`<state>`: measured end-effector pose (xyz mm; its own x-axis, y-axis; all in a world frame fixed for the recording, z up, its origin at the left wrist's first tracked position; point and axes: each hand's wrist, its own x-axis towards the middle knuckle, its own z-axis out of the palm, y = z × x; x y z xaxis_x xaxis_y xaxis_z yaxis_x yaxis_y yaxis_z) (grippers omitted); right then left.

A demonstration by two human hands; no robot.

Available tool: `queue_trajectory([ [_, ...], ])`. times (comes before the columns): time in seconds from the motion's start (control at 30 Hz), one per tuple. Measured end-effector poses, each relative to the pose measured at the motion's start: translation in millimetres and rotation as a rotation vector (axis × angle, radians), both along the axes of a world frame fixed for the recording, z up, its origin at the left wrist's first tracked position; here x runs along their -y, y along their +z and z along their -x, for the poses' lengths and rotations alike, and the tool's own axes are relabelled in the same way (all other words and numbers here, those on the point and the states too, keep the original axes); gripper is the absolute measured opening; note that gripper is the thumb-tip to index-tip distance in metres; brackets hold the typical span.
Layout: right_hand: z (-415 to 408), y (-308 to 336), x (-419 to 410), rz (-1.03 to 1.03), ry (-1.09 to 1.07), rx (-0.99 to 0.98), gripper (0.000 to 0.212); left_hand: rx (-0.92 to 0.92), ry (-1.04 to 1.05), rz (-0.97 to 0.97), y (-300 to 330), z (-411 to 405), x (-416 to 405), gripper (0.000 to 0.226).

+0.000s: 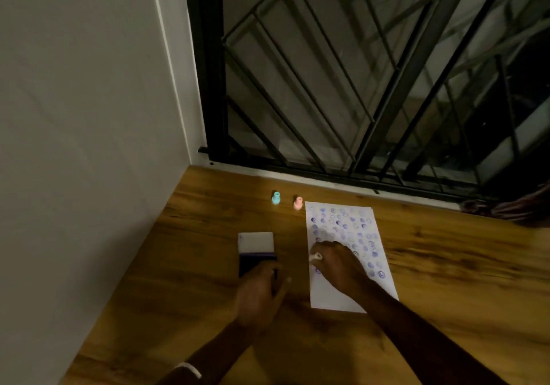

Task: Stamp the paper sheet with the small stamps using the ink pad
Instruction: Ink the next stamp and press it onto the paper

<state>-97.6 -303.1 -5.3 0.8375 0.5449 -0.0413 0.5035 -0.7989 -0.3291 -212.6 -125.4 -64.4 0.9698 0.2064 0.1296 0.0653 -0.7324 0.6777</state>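
A white paper sheet (355,237) lies on the wooden table, its upper part covered with several rows of blue round prints. My right hand (337,264) rests on the sheet's left side, shut on a small white stamp (316,257) whose base points at the paper's left edge. The ink pad (256,253) sits to the left, lid flipped open, dark pad toward me. My left hand (260,291) lies on the pad's near end, holding it down. A blue stamp (276,198) and a pink stamp (298,203) stand upright beyond the paper's top left corner.
A white wall (89,146) bounds the table on the left. A black metal window grille (357,87) rises along the far edge. A dark cloth bundle (512,209) lies at the far right. Bare wood (461,280) extends right of the paper.
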Motion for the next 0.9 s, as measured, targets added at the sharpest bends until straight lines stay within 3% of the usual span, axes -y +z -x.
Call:
queue_trajectory([
  [0.33, 6, -14, 39, 0.104, -0.051, 0.044, 0.018, -0.238, -0.142, -0.283, -13, -20, 74, 0.085],
  [0.9, -3, -26, 39, 0.120, -0.034, -0.024, 0.016, -0.322, -0.202, -0.395, -9, -23, 78, 0.077],
])
